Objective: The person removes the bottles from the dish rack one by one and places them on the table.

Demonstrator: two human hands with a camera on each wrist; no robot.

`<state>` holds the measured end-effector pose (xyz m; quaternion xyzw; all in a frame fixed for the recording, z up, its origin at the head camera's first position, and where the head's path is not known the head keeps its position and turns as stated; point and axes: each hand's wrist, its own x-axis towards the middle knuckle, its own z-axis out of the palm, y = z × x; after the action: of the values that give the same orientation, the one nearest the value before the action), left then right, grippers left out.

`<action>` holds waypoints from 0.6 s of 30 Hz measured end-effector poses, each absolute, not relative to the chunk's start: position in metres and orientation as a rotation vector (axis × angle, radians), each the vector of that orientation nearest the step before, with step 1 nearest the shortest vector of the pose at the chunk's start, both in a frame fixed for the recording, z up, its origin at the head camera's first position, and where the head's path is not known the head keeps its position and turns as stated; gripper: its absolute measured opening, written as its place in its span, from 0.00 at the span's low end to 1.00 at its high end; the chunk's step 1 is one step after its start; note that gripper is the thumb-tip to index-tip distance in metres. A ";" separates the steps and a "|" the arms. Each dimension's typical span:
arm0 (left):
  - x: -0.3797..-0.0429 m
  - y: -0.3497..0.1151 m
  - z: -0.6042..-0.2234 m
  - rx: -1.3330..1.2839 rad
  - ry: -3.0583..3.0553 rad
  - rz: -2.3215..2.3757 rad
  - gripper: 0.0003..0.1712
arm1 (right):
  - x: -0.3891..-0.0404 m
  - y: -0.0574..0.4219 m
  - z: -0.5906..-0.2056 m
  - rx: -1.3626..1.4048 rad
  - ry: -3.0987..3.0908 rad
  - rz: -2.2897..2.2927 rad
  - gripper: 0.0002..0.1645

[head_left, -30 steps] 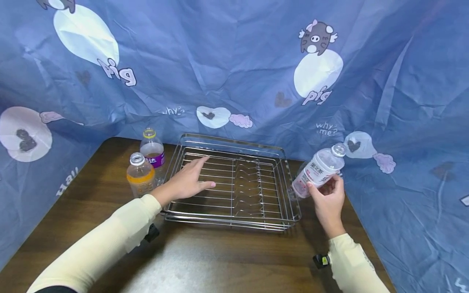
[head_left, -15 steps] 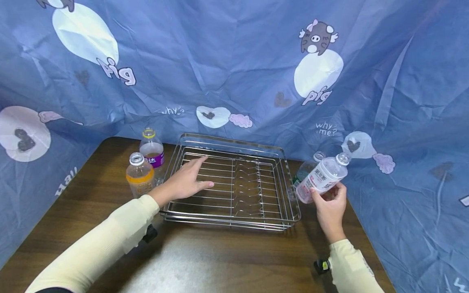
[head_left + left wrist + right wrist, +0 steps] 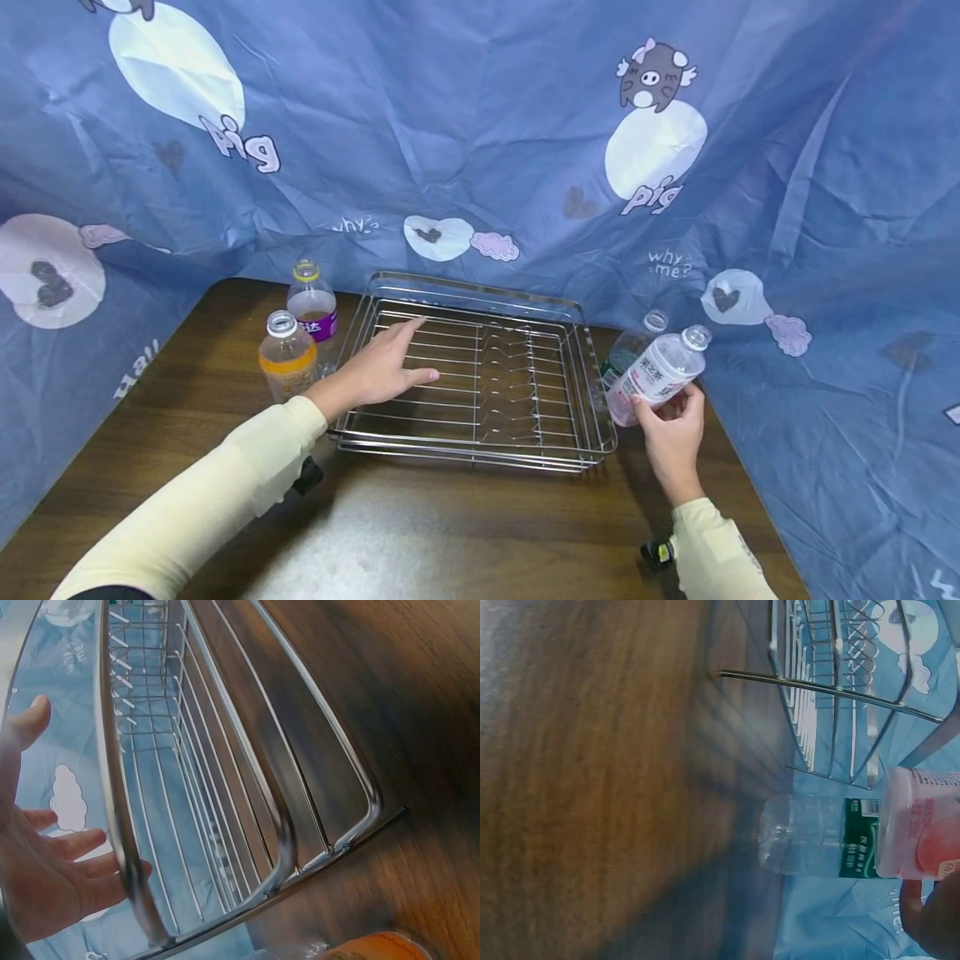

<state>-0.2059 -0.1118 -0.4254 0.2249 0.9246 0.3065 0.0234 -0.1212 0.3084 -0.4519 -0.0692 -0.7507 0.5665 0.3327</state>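
My right hand (image 3: 673,433) grips a clear plastic bottle (image 3: 660,367) with a white and pink label, its uncapped neck leaning to the right. In the right wrist view the base of this bottle (image 3: 900,825) is up off the wooden table. Behind it stands a clear bottle (image 3: 626,350) with a green label, partly covered. Between the hands sits a chrome wire dish rack (image 3: 472,458). My left hand (image 3: 378,367) is spread over the rack's left side, thumb apart and holding nothing. In the left wrist view its fingertips (image 3: 142,871) overlap the top rail.
Left of the rack stand an uncapped bottle with an orange band (image 3: 288,362) and, behind it, one with a purple label (image 3: 318,325). The brown wooden table (image 3: 450,533) reaches a blue printed cloth (image 3: 480,125) hanging at the back and sides.
My right hand has brought the pink-labelled bottle lower and nearer, first shifting slightly right. The green-labelled bottle behind it shows more. My left hand stays nearly still.
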 end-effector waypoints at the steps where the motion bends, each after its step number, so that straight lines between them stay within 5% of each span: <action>1: -0.205 -0.112 -0.425 0.693 2.859 0.947 0.57 | -0.122 0.310 -0.455 -0.185 -1.968 1.474 0.37; 18: -0.206 -0.118 -0.425 0.696 2.873 0.887 0.58 | -0.124 0.315 -0.480 -0.266 -2.121 1.405 0.38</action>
<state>-0.2060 -0.1181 -0.4252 0.2255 0.9305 0.2873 0.0275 -0.1240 0.3152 -0.4799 -0.0994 -0.7942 0.5259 0.2877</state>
